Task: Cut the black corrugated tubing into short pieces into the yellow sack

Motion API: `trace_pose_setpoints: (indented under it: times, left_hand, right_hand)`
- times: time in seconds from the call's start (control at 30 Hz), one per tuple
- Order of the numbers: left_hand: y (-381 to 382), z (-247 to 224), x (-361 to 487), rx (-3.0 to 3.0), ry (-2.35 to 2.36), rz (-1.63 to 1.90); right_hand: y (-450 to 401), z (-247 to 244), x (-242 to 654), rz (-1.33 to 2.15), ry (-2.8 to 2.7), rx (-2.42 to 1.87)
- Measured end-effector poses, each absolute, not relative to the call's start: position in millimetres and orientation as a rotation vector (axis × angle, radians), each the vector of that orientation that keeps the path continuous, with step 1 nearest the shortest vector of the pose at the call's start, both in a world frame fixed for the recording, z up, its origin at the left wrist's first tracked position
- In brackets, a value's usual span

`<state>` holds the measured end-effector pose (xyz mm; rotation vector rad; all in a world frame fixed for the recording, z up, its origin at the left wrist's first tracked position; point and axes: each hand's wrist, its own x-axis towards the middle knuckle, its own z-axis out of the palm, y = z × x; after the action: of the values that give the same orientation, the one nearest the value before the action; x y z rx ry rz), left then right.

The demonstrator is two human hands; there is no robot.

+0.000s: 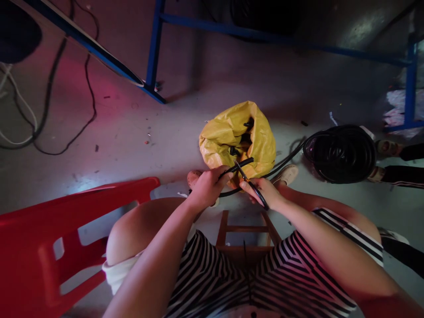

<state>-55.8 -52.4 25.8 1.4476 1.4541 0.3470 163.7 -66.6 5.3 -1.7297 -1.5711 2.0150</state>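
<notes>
The left forearm (159, 251) and right forearm (324, 236) stretch forward, converging ahead of parted knees (124, 234). The left hand (208, 185) is closed in a pinch; the right hand (270, 193) curls just beside it.

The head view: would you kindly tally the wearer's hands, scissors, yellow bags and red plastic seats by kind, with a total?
Left hand and right hand: 2
Scissors: 1
Yellow bag: 1
Red plastic seat: 1
Total: 5
</notes>
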Motion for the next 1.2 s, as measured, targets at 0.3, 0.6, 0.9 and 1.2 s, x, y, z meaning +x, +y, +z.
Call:
trace_pose_setpoints:
  times: [0.3, 0.6, 0.9, 1.2]
  left_hand:
    - [-53, 21, -51, 1.461, 1.547, 0.229]
    - [-54, 21, -50, 1.422, 1.608, 0.225]
    - [-54, 20, -49, 1.411, 1.646, 0.165]
    - [-53, 20, -48, 1.435, 1.696, 0.121]
  right_hand:
    - [-68, -3, 163, 2.1, -1.42, -1.749]
    - [-56, 1, 159, 2.16, -1.359, -1.753]
    - [-55, -3, 157, 2.142, -1.386, -1.758]
    - [-52, 1, 155, 2.166, -1.358, -1.776]
